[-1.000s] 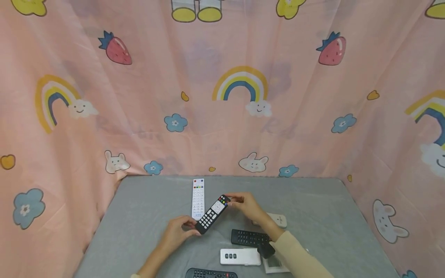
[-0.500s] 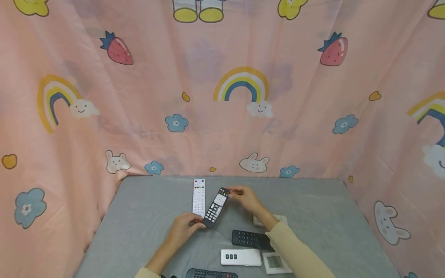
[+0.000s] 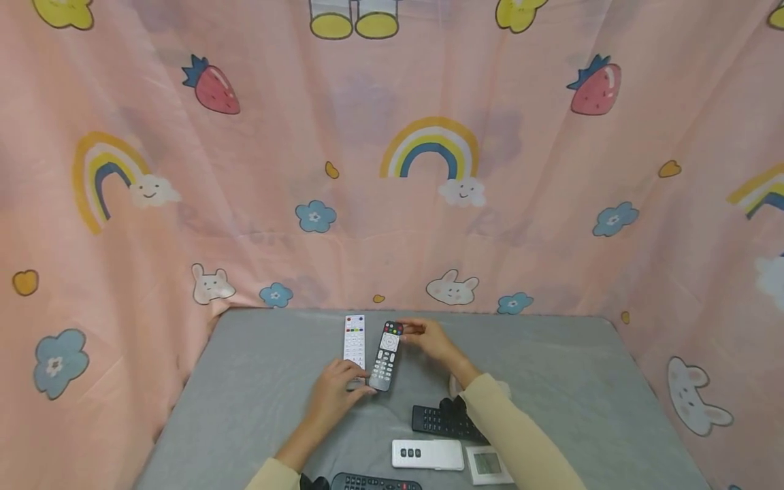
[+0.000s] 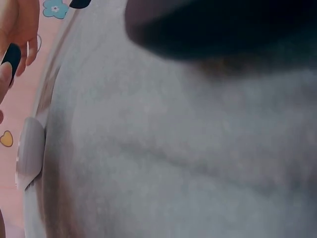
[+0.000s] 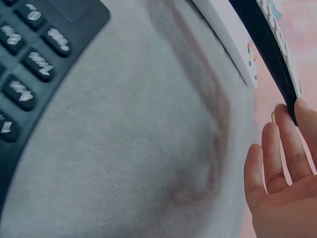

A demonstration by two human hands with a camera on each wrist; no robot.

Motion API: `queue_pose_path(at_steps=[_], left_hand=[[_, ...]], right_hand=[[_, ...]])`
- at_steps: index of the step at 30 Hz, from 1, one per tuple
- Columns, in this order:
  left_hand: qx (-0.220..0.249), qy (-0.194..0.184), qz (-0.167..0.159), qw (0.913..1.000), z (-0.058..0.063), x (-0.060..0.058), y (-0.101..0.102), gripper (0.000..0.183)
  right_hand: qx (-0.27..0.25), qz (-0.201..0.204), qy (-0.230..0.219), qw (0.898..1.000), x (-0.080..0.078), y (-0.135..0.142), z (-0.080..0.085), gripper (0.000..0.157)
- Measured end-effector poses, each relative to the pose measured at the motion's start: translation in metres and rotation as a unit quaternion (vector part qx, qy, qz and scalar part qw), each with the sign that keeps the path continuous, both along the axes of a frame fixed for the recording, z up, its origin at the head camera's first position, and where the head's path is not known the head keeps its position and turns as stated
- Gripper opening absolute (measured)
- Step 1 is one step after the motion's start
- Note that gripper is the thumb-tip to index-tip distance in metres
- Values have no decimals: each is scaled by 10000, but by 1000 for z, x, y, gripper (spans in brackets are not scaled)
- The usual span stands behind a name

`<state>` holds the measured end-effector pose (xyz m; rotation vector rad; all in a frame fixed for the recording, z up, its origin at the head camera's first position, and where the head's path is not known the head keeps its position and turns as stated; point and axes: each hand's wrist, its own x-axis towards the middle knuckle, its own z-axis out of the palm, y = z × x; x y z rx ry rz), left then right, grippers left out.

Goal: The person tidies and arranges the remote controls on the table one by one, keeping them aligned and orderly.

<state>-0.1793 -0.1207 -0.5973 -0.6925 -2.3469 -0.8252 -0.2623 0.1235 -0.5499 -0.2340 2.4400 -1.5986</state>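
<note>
Both hands hold a black remote control [image 3: 386,357] with white buttons, standing nearly upright in the head view, just right of a white remote control [image 3: 354,337] on the table. My left hand [image 3: 333,393] pinches its lower end between thumb and fingers. At the top end, my right hand [image 3: 431,339] grips its right edge. In the right wrist view, thumb and index finger of the right hand [image 5: 287,168] pinch the end of the black remote, raised above the table. The left wrist view catches the white remote [image 4: 30,153] lying near the far edge.
Nearer on the grey table [image 3: 245,381] lie another black remote [image 3: 437,420], a white three-button remote [image 3: 427,454], a white device with a display [image 3: 488,464] and a dark remote [image 3: 375,482]. The right forearm partly covers a pale object. A pink patterned curtain [image 3: 392,252] stands behind.
The held black remote has turned from a slant to nearly upright and moved slightly away, to the right of the white remote. Both hands moved forward with it.
</note>
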Motion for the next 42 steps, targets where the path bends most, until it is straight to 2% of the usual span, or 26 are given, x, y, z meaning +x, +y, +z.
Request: queue_pose_path(at_steps=[8,15,23,29,31,36,42], left_hand=[[-123,91,252,9996,-4,-5,7,33],[-213,-269,472,9983,0,-7,11,34],[-251,-525,473,9972,0,-9,11,35],[-533,-723,480,9948,-2,-14,11,35],[-655,-744,499,9938,-3,-15,11,35],[-970,-702,603,9910,-4,-17,13,37],[-1074,-738,665,9892,-3,-17,15,37]], right_hand=[[205,33,-53,9998,-14,-6,-7,39],[296,53,-106,9995,-20,-10,-12,39],[195,259,-80,9994,-21,-12,-15,39],[259,267,-159,9992,-24,-17,-16,39],[315,190,-307,9989,-25,-20,-17,40],[495,96,-354,9981,-27,-25,-19,41],[643,77,-378,9972,-27,-30,-19,42]])
